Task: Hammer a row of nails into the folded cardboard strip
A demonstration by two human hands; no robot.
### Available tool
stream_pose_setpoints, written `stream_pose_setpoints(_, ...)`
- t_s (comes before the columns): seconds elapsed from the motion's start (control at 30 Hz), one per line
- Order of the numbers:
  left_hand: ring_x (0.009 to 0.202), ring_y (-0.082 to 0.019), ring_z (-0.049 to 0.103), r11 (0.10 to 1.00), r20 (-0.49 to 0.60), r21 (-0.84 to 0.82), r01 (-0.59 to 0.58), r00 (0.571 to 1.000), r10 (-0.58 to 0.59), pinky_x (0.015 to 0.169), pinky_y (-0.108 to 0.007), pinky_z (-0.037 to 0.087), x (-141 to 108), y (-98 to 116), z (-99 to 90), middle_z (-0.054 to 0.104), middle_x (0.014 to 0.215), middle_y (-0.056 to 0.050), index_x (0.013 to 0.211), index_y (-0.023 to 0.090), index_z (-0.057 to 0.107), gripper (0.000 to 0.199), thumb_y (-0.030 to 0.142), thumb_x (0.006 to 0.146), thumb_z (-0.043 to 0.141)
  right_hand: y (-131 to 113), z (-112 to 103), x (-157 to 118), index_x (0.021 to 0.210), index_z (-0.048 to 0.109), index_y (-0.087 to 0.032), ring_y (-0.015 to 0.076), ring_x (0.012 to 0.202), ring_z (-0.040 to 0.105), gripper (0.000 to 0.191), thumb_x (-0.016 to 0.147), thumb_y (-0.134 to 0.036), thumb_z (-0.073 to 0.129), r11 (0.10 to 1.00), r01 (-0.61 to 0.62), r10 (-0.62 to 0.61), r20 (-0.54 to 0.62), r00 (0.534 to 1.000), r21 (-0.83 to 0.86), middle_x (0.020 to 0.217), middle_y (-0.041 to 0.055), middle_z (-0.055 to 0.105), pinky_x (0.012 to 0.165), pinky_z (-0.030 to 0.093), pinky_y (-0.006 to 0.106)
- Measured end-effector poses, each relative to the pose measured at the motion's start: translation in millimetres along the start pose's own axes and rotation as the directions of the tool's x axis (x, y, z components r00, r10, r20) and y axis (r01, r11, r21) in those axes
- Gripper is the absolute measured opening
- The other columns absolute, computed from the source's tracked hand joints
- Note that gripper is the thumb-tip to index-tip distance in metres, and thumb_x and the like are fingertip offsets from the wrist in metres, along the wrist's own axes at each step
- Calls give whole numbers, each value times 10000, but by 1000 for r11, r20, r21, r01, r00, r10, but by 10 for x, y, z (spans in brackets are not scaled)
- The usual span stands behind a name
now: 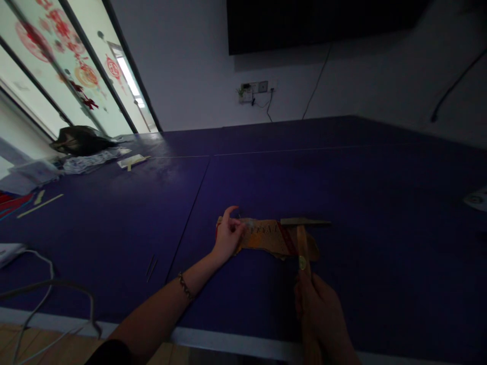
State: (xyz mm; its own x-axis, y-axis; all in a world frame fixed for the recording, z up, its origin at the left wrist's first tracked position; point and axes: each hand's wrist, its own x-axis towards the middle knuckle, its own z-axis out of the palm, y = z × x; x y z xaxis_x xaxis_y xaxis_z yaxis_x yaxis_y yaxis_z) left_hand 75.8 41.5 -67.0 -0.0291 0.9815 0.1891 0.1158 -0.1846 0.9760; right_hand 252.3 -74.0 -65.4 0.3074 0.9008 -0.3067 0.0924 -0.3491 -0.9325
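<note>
A brown, ragged-edged piece of board (262,238) with a dark red stripe and a row of dark marks lies on the purple table (243,182). My left hand (229,234) is at its left end, thumb and fingertips brought together near a small pale thing too small to make out. My right hand (317,299) is wrapped round the wooden handle of a hammer (302,243). The hammer's metal head is over the upper right part of the board. Two thin metal rods (151,268) lie on the table left of my left forearm.
White and grey cables (49,268) loop over the table's front left edge. At the far left are a black bag (81,141), plastic packaging (89,161), and a white pad (131,161). Something pale (477,198) sits at the right edge.
</note>
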Motion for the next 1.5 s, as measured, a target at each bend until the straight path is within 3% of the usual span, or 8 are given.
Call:
stream_pose_setpoints(0.13, 505, -82, 497, 999, 32, -52, 12, 999, -10, 535, -191, 394, 5, -8, -35, 502, 553, 41, 866, 159, 570, 145, 194, 755, 483, 15, -19, 10, 588, 445, -188, 81, 299, 440, 388, 716, -555, 450, 1000, -9, 9, 7, 1000, -14, 393, -69, 450, 294, 356, 190)
stream_pose_setpoints(0.33, 556, -84, 527, 975, 9, -221, 13, 1000, -11, 584, -210, 423, 53, 2, -101, 541, 656, 28, 873, 156, 596, 223, 199, 655, 618, 25, -36, -7, 607, 453, -186, 81, 307, 436, 393, 701, -567, 478, 1000, -16, 16, 0, 1000, 15, 414, -73, 452, 295, 353, 193)
stream_pose_setpoints(0.57, 741, -144, 552, 974, -30, 158, -161, 985, 167, 696, -248, 424, 18, 74, -121, 604, 739, -31, 740, 173, 682, 153, 262, 742, 558, 25, -29, 16, 608, 458, -184, 84, 306, 439, 396, 711, -566, 463, 1000, -2, 1, -4, 1000, -25, 405, -69, 454, 297, 356, 196)
stream_pose_setpoints(0.73, 574, -126, 542, 960, 140, 244, -137, 985, 105, 608, -230, 423, 16, 0, -67, 577, 539, 1, 698, 146, 659, 255, 267, 808, 464, 10, -33, 9, 593, 451, -183, 83, 306, 441, 400, 712, -565, 456, 999, 6, -7, -13, 1000, -43, 397, -66, 451, 300, 357, 196)
stream_pose_setpoints(0.9, 662, -139, 579, 898, 241, 384, -215, 962, 127, 653, -235, 433, 49, -47, -71, 648, 678, -15, 729, 151, 661, 152, 208, 770, 526, 21, -42, 9, 604, 454, -184, 88, 300, 440, 399, 721, -565, 445, 999, 13, -13, -4, 1000, -53, 397, -65, 451, 293, 357, 202)
stream_pose_setpoints(1.0, 706, -142, 588, 878, 266, 416, -239, 955, 134, 685, -244, 441, 52, -28, -96, 665, 761, -21, 786, 166, 668, 114, 176, 739, 565, 27, -37, 5, 617, 452, -185, 86, 303, 442, 395, 710, -569, 457, 999, 8, -8, -6, 1000, -39, 410, -70, 452, 289, 359, 199)
stream_pose_setpoints(1.2, 692, -137, 572, 884, 219, 399, -243, 962, 165, 636, -232, 443, 33, -26, -81, 638, 739, -31, 663, 166, 683, 58, 207, 678, 645, -6, -36, -17, 601, 446, -188, 86, 295, 440, 413, 688, -590, 467, 999, 7, -8, -15, 1000, -34, 393, -73, 446, 285, 355, 197)
stream_pose_setpoints(1.5, 593, -127, 522, 869, 239, 430, -245, 959, 153, 574, -226, 377, 78, -43, -37, 580, 593, 5, 616, 182, 673, 90, 221, 687, 632, -2, -36, -14, 621, 461, -184, 90, 305, 442, 409, 689, -587, 478, 1000, -21, 21, -11, 1000, -8, 408, -71, 453, 299, 359, 205)
